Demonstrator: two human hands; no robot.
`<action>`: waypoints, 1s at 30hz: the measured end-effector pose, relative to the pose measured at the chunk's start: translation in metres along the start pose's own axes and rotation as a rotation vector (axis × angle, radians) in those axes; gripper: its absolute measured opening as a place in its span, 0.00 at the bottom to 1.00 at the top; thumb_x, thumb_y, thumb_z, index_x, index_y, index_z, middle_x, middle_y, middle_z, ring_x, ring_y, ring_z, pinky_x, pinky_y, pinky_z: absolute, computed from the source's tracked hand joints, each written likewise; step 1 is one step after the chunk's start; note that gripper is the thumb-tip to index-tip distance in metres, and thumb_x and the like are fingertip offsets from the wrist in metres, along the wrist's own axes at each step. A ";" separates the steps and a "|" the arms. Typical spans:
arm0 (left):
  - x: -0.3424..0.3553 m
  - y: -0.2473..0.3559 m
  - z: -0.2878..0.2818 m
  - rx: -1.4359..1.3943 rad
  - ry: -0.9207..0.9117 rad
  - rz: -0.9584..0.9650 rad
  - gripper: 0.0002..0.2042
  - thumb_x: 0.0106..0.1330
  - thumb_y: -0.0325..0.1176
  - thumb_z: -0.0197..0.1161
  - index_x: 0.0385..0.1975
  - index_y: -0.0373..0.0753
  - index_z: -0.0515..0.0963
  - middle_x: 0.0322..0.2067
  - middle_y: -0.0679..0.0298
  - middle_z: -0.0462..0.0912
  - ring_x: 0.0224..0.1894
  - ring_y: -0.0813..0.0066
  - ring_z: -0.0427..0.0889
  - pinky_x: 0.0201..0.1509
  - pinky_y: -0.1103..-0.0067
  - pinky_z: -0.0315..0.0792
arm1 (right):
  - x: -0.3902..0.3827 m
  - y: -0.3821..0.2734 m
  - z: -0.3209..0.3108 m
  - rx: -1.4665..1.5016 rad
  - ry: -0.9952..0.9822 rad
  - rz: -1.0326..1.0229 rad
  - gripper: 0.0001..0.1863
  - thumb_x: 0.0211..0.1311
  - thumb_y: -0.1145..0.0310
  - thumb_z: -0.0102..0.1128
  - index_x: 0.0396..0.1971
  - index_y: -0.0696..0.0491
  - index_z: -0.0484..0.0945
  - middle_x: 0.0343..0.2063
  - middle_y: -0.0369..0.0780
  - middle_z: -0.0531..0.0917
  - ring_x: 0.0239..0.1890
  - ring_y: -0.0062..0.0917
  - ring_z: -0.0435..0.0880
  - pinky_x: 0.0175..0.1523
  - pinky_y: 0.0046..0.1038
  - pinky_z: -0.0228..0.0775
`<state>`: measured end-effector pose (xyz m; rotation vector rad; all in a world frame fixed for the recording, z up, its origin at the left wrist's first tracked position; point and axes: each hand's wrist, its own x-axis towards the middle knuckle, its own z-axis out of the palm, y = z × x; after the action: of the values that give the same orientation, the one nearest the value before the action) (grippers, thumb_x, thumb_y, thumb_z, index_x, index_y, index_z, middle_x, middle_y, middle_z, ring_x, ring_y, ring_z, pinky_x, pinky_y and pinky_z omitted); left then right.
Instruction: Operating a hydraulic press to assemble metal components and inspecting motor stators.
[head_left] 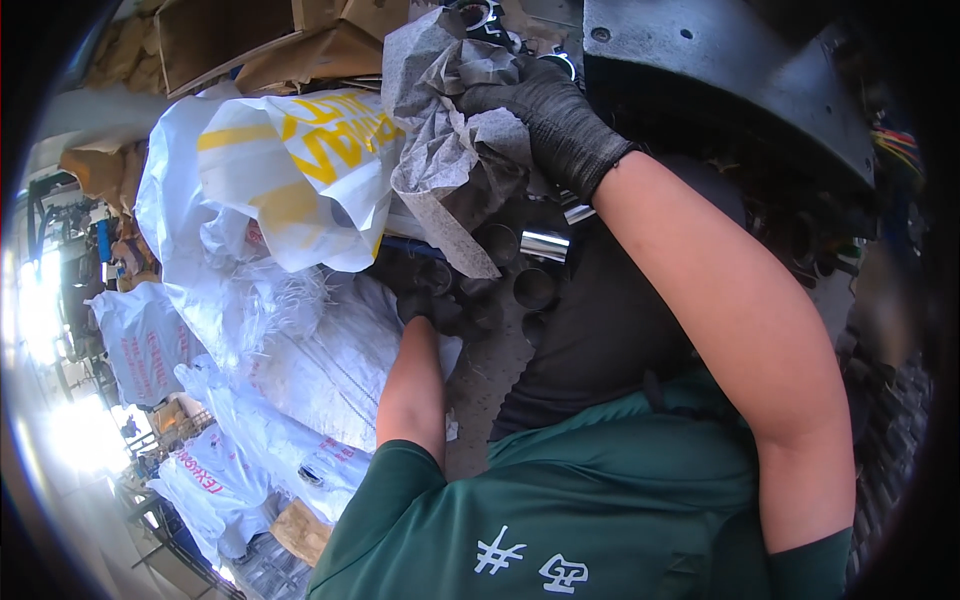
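My right hand, in a dark knitted glove, is raised at the top centre. Its fingers are closed on a crumpled grey cloth, whose loose end hangs down to the left. Lower and further left, my left hand reaches down beside a white woven sack, also in a dark glove. Shade hides its fingers, so I cannot tell what it touches. Several short metal tubes lie just right of it: a shiny tube on its side and a dark round tube showing its end.
A white plastic bag with yellow print bulges at the left, above the white woven sack. More white sacks stand lower left. Open cardboard boxes lie at the back. A large dark metal machine part curves across the upper right.
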<state>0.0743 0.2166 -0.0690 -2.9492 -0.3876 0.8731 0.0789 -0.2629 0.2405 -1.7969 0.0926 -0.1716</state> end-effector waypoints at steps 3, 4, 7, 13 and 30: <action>-0.005 -0.005 0.006 0.134 0.144 0.140 0.20 0.70 0.50 0.62 0.50 0.43 0.90 0.56 0.45 0.88 0.60 0.45 0.88 0.64 0.58 0.81 | 0.001 -0.007 0.002 0.092 0.034 0.116 0.25 0.61 0.59 0.81 0.55 0.56 0.89 0.53 0.44 0.91 0.56 0.30 0.89 0.66 0.33 0.79; -0.009 -0.006 0.005 0.157 0.175 0.155 0.19 0.71 0.48 0.61 0.51 0.43 0.90 0.55 0.46 0.89 0.59 0.45 0.88 0.64 0.57 0.82 | 0.001 -0.011 0.002 0.134 0.044 0.182 0.27 0.59 0.58 0.83 0.55 0.57 0.88 0.52 0.45 0.91 0.55 0.30 0.89 0.65 0.33 0.79; -0.025 -0.004 -0.004 -0.107 0.215 0.041 0.19 0.73 0.45 0.59 0.53 0.44 0.89 0.56 0.47 0.89 0.59 0.47 0.88 0.62 0.57 0.83 | -0.002 -0.018 0.000 0.276 0.080 0.309 0.33 0.52 0.55 0.87 0.55 0.59 0.88 0.51 0.46 0.91 0.54 0.29 0.90 0.64 0.34 0.80; -0.064 -0.001 -0.041 -0.146 0.322 0.125 0.23 0.73 0.52 0.61 0.46 0.35 0.88 0.50 0.39 0.88 0.55 0.37 0.87 0.58 0.52 0.81 | -0.007 -0.010 -0.006 0.377 0.035 0.203 0.22 0.63 0.64 0.79 0.56 0.52 0.89 0.53 0.42 0.91 0.55 0.28 0.89 0.65 0.33 0.79; -0.151 0.095 -0.195 -1.093 0.160 0.651 0.23 0.77 0.37 0.66 0.65 0.29 0.79 0.60 0.57 0.87 0.60 0.68 0.84 0.65 0.71 0.77 | 0.006 0.002 -0.009 0.033 -0.507 -0.201 0.20 0.78 0.70 0.63 0.66 0.54 0.83 0.63 0.42 0.85 0.66 0.28 0.83 0.77 0.32 0.72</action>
<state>0.0793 0.0935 0.1645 -4.2573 0.2375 0.4986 0.0833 -0.2725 0.2411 -1.7652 -0.4494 0.1423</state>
